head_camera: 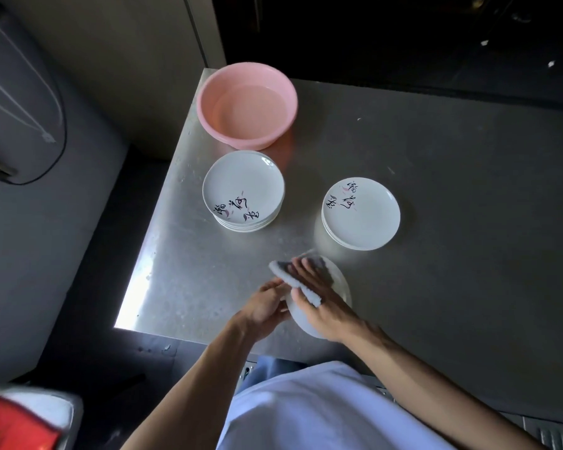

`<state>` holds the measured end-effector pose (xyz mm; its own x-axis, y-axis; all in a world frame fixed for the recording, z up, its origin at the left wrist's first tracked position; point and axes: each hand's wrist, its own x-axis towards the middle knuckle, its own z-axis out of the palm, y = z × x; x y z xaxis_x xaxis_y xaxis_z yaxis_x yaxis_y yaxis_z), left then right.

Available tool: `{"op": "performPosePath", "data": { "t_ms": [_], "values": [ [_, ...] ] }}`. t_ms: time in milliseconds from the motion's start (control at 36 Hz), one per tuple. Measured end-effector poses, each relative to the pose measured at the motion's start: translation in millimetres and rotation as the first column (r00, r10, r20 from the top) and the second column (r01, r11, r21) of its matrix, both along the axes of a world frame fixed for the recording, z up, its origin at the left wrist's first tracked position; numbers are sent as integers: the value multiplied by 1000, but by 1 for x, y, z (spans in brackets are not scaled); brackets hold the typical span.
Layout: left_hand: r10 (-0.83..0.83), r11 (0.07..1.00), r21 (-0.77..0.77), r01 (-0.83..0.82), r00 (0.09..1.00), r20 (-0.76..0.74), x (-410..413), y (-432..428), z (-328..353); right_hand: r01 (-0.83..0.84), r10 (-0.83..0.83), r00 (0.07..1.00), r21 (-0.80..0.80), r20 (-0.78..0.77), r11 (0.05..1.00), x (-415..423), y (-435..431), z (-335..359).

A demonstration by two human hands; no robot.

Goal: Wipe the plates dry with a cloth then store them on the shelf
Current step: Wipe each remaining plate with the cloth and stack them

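Observation:
A white plate is held tilted above the near part of the steel table. My left hand grips its left rim. My right hand presses a grey-white cloth against the plate's face, with the cloth folded round the fingers. Two stacks of white plates with black brush writing stand further back: one stack at the centre left, the other at the centre right. No shelf can be made out.
A pink plastic basin holding water stands at the table's far left corner. The table's left edge drops to a dark floor. A red and white object lies at the lower left. Beyond the table it is dark.

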<state>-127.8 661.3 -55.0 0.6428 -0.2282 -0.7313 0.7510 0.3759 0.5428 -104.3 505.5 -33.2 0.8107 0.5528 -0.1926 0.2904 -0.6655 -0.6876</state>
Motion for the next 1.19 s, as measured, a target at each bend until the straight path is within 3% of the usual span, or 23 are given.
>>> {"op": "performPosePath", "data": {
  "t_ms": [56, 111, 167, 222, 250, 306, 361, 389, 444, 500, 528, 556, 611, 694, 778, 861, 944, 972, 1028, 1111, 1139, 1194],
  "values": [
    [-14, 999, 35, 14, 1000, 17, -2, 2, 0, -10, 10, 1000, 35, -5, 999, 0, -4, -4],
    [-22, 999, 40, 21, 999, 27, -4, 2, 1, 139, -140, 990, 35, 31, 990, 7, -15, -19],
    [-14, 999, 38, 12, 999, 35, -5, 2, 3, 381, -380, 923, -10, -65, 925, 17, -19, -21],
    [-19, 999, 48, 17, 999, 49, -6, 1, 4, 449, -452, 879, -55, -151, 892, 16, -16, -16],
    [-20, 998, 52, 17, 998, 53, -6, 0, 4, 389, -388, 917, -1, -90, 921, 12, -15, -11],
    [-28, 997, 73, 23, 998, 65, -7, -1, 4, 91, -104, 985, 99, 136, 991, -2, -17, -9],
    [-44, 994, 99, 36, 995, 85, -8, 0, 3, -65, 43, 978, 100, 203, 993, -7, -23, -18],
    [-40, 995, 92, 31, 995, 95, -8, 0, 4, -4, -15, 980, 97, 199, 995, -5, -25, -24],
    [27, 998, 45, -31, 995, 97, -11, -2, 4, 315, -322, 940, 82, 109, 946, 0, -29, -34],
    [134, 991, 6, -135, 988, 80, -13, -4, 3, 618, -616, 783, 0, -90, 786, 8, -31, -30],
    [175, 984, 1, -175, 982, 71, -13, -3, 4, 683, -676, 712, -34, -192, 729, 10, -31, -29],
    [195, 981, 5, -196, 979, 65, -12, -3, 5, 688, -675, 698, -38, -241, 725, 10, -30, -28],
    [162, 986, 28, -164, 984, 75, -9, 0, 7, 571, -555, 805, 21, -209, 821, 3, -23, -21],
    [44, 996, 73, -54, 991, 129, -6, 0, 15, 202, -199, 979, 160, -36, 966, -4, -12, -10],
    [13, 995, 97, -31, 984, 177, -11, -3, 15, 0, -4, 1000, 186, 22, 982, 0, -3, -1],
    [32, 993, 103, -48, 988, 149, -16, -4, 12, 28, -42, 987, 92, 153, 995, 10, -6, -10],
    [3, 992, 124, -17, 993, 118, -20, -2, 10, 345, -351, 934, -92, -66, 934, 20, -8, -20],
    [-8, 992, 130, -7, 994, 112, -20, -2, 10, 382, -396, 911, -125, -115, 916, 21, -8, -21],
    [-8, 992, 125, -6, 993, 114, -21, -3, 10, 253, -253, 967, -33, -4, 967, 15, -8, -14],
    [3, 992, 126, -20, 991, 135, -23, -5, 10, -173, 155, 959, 57, 238, 983, 4, -17, -11],
    [18, 992, 117, -34, 991, 132, -25, -5, 10, -166, 152, 958, 38, 245, 985, 5, -19, -13],
    [80, 994, 72, -87, 992, 101, -27, -6, 12, 142, -142, 983, 9, 118, 990, 11, -22, -26]
  ]
}}
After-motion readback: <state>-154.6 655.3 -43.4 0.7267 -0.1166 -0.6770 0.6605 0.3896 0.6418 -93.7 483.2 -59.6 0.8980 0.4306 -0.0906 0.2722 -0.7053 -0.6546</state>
